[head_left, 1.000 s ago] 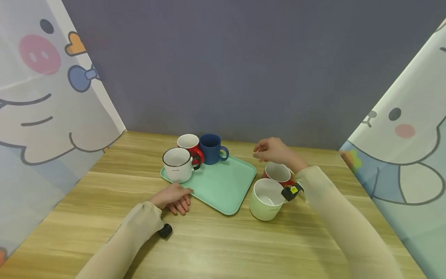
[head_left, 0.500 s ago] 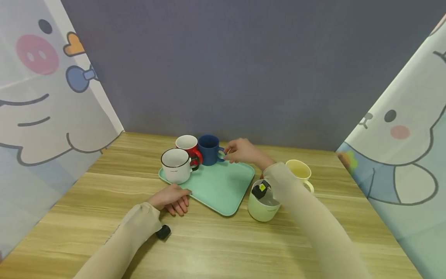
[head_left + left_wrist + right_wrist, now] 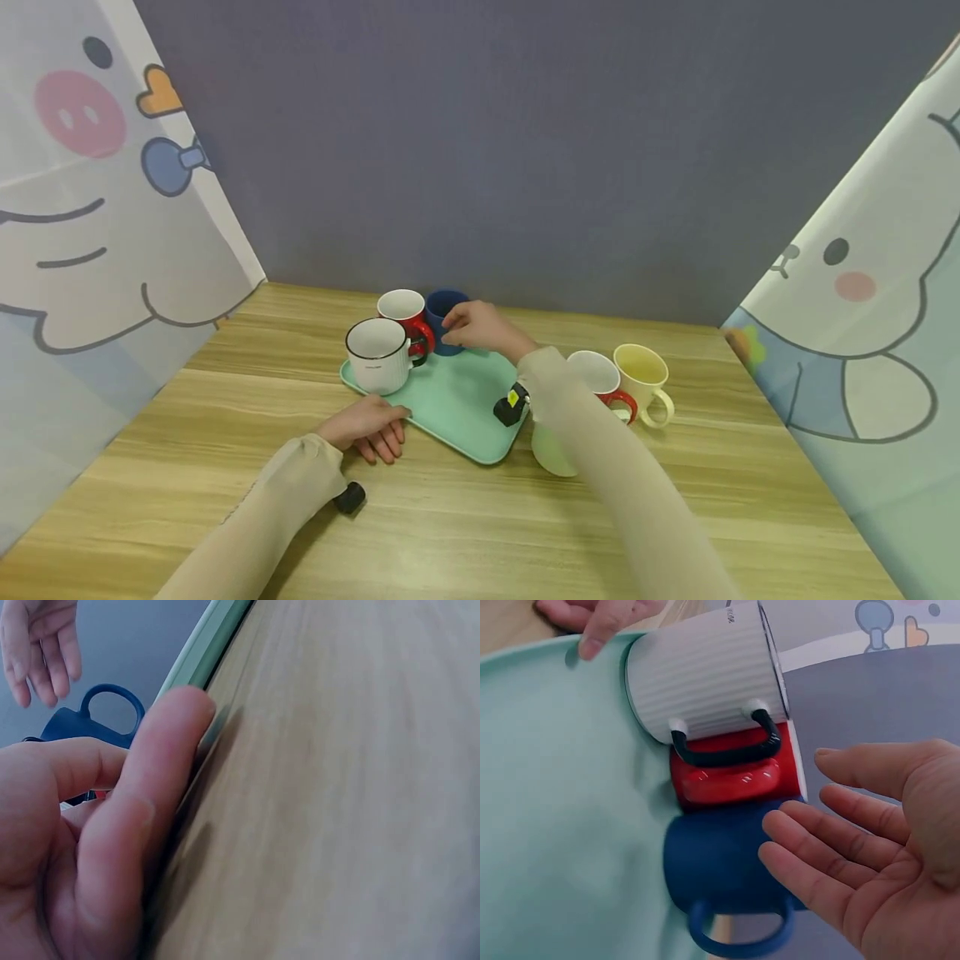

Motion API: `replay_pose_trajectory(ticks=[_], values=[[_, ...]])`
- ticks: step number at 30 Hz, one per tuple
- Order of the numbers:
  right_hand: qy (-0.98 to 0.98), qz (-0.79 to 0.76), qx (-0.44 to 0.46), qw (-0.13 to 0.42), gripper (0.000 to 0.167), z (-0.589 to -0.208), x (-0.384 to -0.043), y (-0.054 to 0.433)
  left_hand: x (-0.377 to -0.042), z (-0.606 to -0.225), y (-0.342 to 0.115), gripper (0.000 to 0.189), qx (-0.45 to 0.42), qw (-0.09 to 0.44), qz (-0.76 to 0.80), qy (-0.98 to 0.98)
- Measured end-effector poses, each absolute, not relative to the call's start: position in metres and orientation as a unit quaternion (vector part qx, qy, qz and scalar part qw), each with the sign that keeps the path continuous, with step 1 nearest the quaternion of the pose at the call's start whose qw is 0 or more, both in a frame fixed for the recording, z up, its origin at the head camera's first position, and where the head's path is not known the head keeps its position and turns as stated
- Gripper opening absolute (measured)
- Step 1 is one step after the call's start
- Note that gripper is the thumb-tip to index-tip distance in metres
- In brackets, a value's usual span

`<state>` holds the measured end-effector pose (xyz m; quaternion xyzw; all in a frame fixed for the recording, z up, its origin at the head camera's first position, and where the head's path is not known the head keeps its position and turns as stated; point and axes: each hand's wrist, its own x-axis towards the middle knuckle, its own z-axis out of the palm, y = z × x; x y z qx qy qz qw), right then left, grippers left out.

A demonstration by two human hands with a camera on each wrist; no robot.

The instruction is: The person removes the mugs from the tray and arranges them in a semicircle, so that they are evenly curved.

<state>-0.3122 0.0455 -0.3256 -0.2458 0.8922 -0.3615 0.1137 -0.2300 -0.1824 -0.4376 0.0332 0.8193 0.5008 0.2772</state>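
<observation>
Lower-frame table [image 3: 442, 533]: the relaxed left hand [image 3: 371, 427] should steady the tray [image 3: 450, 417] so the loose, empty right hand [image 3: 482, 327] meets the blue mug [image 3: 718, 864] gently.

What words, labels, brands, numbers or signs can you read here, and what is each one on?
No text is legible.
White mug: small dark lettering, too small to read in the head view or the right wrist view.
Left sleeve: faint marks, too blurred to tell whether they are lettering.
</observation>
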Motion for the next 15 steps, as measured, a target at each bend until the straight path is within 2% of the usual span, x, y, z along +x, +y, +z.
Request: replay_pose_trajectory(ticks=[15], values=[[0.845, -0.494, -0.167, 0.12, 0.032, -0.359, -0.311, 0.01, -0.229, -0.434, -0.182, 0.043, 0.03, 0.28, 0.501, 0.818]])
